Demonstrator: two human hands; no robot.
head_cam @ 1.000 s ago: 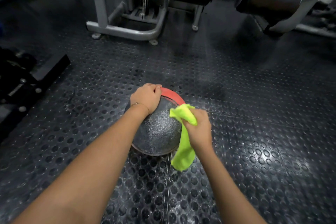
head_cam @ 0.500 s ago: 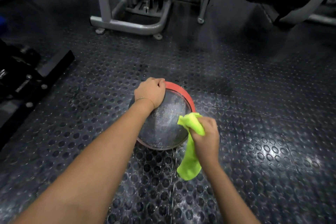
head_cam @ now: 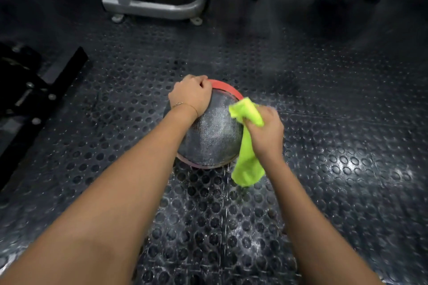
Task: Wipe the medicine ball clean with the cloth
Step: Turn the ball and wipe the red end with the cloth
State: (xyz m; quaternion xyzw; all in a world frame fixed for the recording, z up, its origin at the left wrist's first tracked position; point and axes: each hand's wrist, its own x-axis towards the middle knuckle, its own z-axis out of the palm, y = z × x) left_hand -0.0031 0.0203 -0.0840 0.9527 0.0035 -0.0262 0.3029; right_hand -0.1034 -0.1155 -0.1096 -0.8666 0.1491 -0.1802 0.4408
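A dark textured medicine ball with a red band lies on the studded rubber floor in the middle of the head view. My left hand rests on its upper left side, fingers curled over the top edge. My right hand grips a bright yellow-green cloth against the ball's right side. One bunched end of the cloth sticks up above my fist. Its other end hangs down below my hand toward the floor.
A grey steel frame of a gym machine stands on the floor behind the ball. A black machine base with bolts lies at the left. The rubber floor looks wet and shiny around the ball.
My right hand has moved with the cloth from the ball's near right side up toward its far right edge. My left hand has stayed on the ball's top left.
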